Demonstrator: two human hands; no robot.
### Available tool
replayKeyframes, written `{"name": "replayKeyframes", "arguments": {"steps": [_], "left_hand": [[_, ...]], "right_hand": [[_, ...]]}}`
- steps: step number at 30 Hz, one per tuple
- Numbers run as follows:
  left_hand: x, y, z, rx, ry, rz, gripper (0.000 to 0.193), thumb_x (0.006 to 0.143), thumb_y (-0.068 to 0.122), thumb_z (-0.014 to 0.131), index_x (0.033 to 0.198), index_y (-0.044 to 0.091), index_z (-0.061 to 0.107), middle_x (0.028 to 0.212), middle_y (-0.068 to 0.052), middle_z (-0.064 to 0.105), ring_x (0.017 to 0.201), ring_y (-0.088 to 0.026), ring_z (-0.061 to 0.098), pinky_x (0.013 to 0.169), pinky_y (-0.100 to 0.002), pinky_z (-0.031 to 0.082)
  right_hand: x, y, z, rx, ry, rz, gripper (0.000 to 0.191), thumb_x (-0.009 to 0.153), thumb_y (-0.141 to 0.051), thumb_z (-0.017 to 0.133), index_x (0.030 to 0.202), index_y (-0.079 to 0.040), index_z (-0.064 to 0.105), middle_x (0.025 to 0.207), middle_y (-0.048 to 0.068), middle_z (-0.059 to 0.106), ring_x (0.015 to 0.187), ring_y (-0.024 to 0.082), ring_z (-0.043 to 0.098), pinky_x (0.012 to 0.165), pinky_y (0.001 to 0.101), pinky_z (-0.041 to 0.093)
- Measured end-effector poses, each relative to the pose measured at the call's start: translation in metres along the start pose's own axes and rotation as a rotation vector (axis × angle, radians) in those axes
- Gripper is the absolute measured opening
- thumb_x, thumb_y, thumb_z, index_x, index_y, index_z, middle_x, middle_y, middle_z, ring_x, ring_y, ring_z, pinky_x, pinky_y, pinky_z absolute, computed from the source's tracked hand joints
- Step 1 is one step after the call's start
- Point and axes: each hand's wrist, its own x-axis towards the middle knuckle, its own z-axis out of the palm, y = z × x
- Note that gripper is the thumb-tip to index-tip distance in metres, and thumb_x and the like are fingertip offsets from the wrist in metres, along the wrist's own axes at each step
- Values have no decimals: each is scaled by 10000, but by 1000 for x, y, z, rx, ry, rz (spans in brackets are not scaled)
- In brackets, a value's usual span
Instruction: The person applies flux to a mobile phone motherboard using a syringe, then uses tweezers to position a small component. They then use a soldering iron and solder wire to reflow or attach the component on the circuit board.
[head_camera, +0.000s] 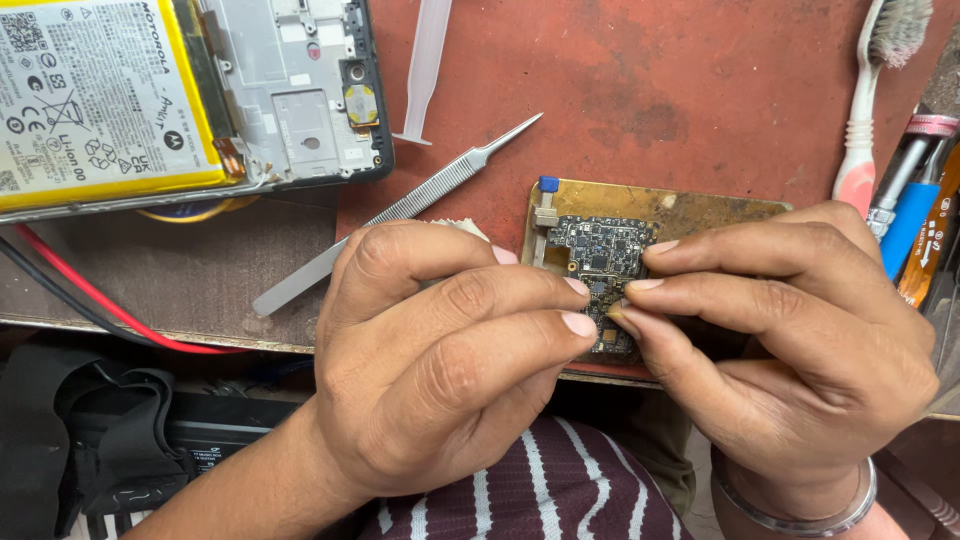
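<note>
Striped maroon-and-white cloth (560, 490) fills the bottom edge below both hands, nearest the lens. Taking the small circuit board (605, 265) as the landmark, everything else sits around it.

Far to the board's left and below lies a black strap and bag (90, 430), under the edge of the red-brown table (680, 90). A red wire (95, 295) and a black wire beside it run across the grey mat (180, 270) to the board's left. Up and left of the board rests an opened phone (290, 90), back cover off, its yellow-edged battery (100, 95) showing. Between phone and board lie metal tweezers (400, 210), slanting with the tip pointing up and right, and above them a clear plastic syringe tube (425, 65).

The left hand (440, 350) comes in from the board's lower left, fingers curled together; its fingertips (578, 300) press against the board's left edge, and a bit of pale cloth or paper peeks out behind the knuckles. The board itself sits on a worn brass-coloured holder plate (690, 210), beside a small clamp with a blue tip (547, 200) at the upper left corner.

The right hand (800, 320) comes from the board's lower right, fingers nearly closed, thumb and fingertips pinching at the board's right edge; whether it grips something tiny there cannot be told. A metal bangle (800, 515) circles its wrist. Up and right of the board lies a toothbrush (870, 100) with a pink grip, and further right a cluster of tools with blue and orange handles (915, 215).
</note>
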Motion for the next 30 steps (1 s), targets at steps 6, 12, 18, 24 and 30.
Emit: {"name": "replayKeyframes", "arguments": {"steps": [6, 12, 18, 24, 30], "left_hand": [[0, 0, 0, -5, 0, 2, 357, 925, 51, 847, 1151, 125, 580, 1061, 9, 729, 994, -208, 614, 854, -336, 502], [0, 1, 0, -6, 2, -5, 353, 937, 57, 848, 1156, 128, 581, 1063, 14, 728, 995, -203, 616, 854, -337, 497], [0, 5, 0, 11, 9, 9, 343, 943, 60, 846, 1154, 134, 586, 1069, 17, 726, 984, -205, 610, 848, -342, 489], [-3, 13, -2, 43, 35, 58, 324, 926, 1, 815, 1136, 122, 599, 1011, 18, 716, 958, -226, 599, 851, -360, 479], [-15, 26, -9, 62, 87, 101, 281, 909, -21, 773, 1109, 102, 618, 961, 1, 710, 941, -234, 601, 857, -386, 450]], "right_hand": [[1, 0, 5, 7, 9, 11, 268, 754, -46, 906, 977, -48, 757, 1017, 94, 724, 887, 191, 675, 739, 257, 478], [2, 0, 4, 6, 8, 2, 273, 730, -64, 904, 961, -49, 758, 1017, 101, 721, 883, 191, 670, 741, 267, 469], [2, -2, 4, 11, 20, -18, 249, 746, -69, 892, 955, -57, 758, 1032, 108, 717, 917, 198, 670, 753, 277, 478], [-2, -14, 0, 34, 52, -22, 221, 785, -32, 878, 971, -45, 760, 1062, 104, 712, 943, 204, 656, 772, 280, 507], [-13, -25, -7, 59, 99, -96, 199, 804, -12, 869, 967, -41, 758, 1056, 87, 710, 988, 209, 660, 836, 320, 533]]}}
